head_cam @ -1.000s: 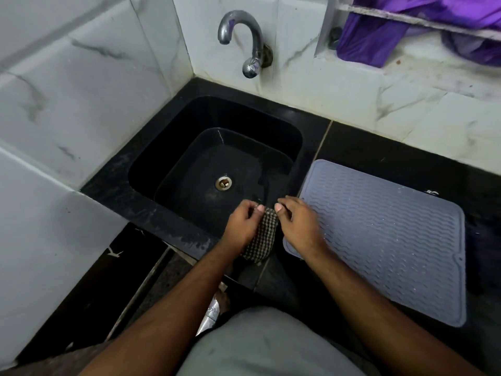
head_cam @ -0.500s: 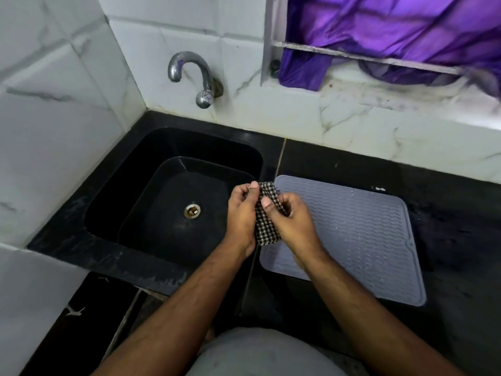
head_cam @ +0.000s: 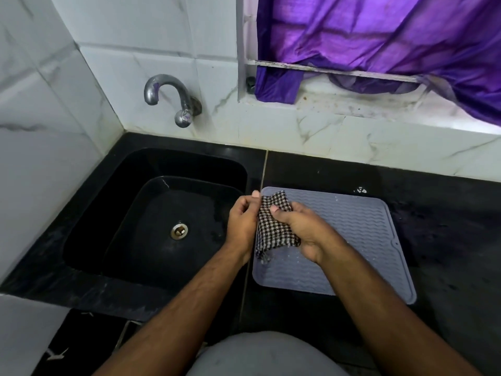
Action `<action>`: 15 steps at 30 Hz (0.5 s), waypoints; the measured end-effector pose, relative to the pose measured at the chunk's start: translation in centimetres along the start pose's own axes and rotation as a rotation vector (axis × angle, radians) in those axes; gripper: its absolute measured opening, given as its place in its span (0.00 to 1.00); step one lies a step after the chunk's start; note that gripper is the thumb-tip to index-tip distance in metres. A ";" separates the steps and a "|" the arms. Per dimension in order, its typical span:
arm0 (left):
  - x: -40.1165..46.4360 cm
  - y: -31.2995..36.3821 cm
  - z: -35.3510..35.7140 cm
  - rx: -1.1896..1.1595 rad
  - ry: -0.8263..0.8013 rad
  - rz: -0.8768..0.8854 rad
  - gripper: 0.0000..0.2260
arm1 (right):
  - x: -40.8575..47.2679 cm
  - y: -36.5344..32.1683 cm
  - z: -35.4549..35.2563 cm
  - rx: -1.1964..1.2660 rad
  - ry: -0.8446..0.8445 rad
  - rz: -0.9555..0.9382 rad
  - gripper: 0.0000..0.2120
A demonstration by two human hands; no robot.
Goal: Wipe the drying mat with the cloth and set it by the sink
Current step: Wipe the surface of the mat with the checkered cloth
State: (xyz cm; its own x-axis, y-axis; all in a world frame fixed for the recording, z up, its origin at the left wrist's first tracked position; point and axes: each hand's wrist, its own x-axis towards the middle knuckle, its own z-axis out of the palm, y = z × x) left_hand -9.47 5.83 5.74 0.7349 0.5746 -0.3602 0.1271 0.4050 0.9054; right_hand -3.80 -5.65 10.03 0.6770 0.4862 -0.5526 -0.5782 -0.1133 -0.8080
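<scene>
While my left hand (head_cam: 242,226) and right hand (head_cam: 299,229) both pinch the checked cloth (head_cam: 272,226), I have lifted it from the sink (head_cam: 89,213) edge to just above the mat's (head_cam: 352,240) near-left corner. The grey mat lies flat on the counter (head_cam: 447,226) beside the sink, speckled with droplets, so wiping looks ready to begin.

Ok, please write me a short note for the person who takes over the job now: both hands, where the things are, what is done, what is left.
Left hand: grips the checked cloth at its left edge.
Right hand: grips the same cloth, thumb on top.
The cloth is held above the left end of the grey drying mat.
The mat lies flat on the black counter, just right of the sink; water drops still show on it.
Done: cloth in hand.
Left: wipe the mat, then set it by the sink.
</scene>
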 end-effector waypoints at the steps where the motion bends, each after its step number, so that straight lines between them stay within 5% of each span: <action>1: 0.0 0.4 0.1 -0.012 -0.030 -0.089 0.21 | 0.0 -0.4 -0.1 0.058 -0.002 0.003 0.14; 4: 0.5 1.3 -0.4 -0.200 -0.291 -0.392 0.34 | -0.5 -1.7 -0.8 0.119 -0.069 -0.025 0.13; 6: 0.7 1.5 -0.4 -0.273 -0.389 -0.414 0.35 | -0.5 -2.2 -1.5 0.097 -0.091 -0.038 0.14; 15: 3.1 1.8 1.1 -0.134 -0.191 -0.146 0.19 | 1.7 0.4 -4.3 0.176 0.110 0.015 0.12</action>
State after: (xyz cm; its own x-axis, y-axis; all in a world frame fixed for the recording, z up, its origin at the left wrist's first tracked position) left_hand -6.27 7.56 6.54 0.8291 0.3642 -0.4242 0.1610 0.5711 0.8050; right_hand -0.92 -8.60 7.88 0.7079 0.3868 -0.5910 -0.6526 0.0380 -0.7568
